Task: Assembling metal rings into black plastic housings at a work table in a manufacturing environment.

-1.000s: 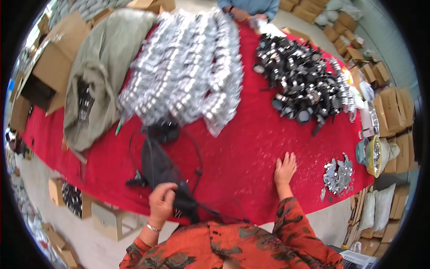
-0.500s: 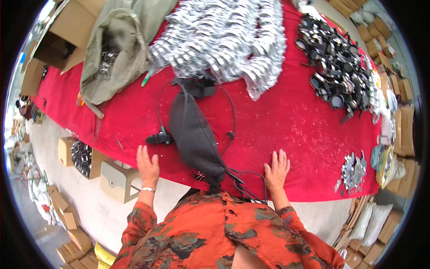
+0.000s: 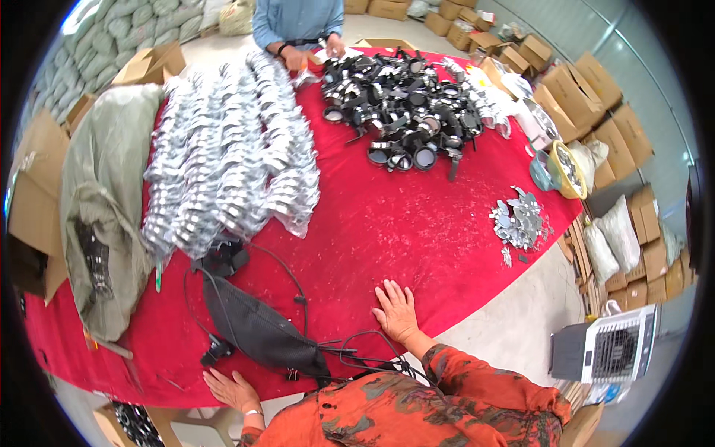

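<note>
Head view: pouch (image 3: 261,328) slants lengthwise toward lower right.

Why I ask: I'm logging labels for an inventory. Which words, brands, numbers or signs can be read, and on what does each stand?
No text can be read.
Cartons at the right: faint marks, too small and blurred to read.
Grilled appliance at lower right: nothing legible.
Black pouch, red cloth and wrapped silvery pieces: nothing legible.

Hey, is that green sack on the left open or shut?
Open: the green sack gapes at its near end, showing dark, shiny pieces inside.
</note>
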A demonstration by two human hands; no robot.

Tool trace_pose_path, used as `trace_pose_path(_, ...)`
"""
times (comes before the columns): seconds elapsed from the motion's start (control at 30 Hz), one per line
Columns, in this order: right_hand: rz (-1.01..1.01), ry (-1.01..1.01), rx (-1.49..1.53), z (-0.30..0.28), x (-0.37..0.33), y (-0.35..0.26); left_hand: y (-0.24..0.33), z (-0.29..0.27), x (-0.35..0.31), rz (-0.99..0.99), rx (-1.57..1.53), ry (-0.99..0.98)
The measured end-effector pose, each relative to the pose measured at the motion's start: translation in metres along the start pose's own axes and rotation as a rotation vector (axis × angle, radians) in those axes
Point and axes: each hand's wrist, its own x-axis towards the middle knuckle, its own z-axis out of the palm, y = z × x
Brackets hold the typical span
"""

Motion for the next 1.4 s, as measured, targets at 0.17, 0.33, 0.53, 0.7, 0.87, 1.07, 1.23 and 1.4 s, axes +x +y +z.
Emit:
trace_pose_path(0.17, 0.026, -0.003, 0.021, -0.001, -0.002, -0.007, -0.014, 0.002, -0.003, 0.071, 0.031, 0.029)
trace_pose_path(0.33, 0.049, -0.011, 0.064, -0.008, -0.003, -0.011, -0.014, 0.003, 0.002, 0.089, 0.049, 0.053)
trace_pose_path(0.53, 0.098, 0.024, 0.127, -0.009, -0.002, -0.004, -0.025, 0.027, 0.003, 0.062, 0.185, 0.077)
trace_pose_path(0.7, 0.048, 0.046, 0.122, -0.008, -0.004, 0.003, -0.043, 0.056, 0.010, 0.159, 0.188, 0.239)
trace_pose_path(0.87, 0.028, -0.016, 0.128, -0.010, 0.006, -0.008, -0.023, 0.003, 0.006, 0.063, 0.105, -0.029)
trace_pose_path(1.07, 0.081, 0.006, 0.096, -0.024, 0.005, -0.023, 0.012, -0.021, 0.016, 0.062, -0.142, -0.011)
trace_pose_path(1.23, -0.019, -0.052, -0.100, 0.013, -0.004, 0.003, 0.001, -0.032, 0.002, 0.013, -0.131, 0.029)
trace_pose_path(1.4, 0.027, -0.097, -0.192, 0.023, -0.005, 0.010, -0.004, -0.025, -0.006, -0.029, -0.166, 0.034)
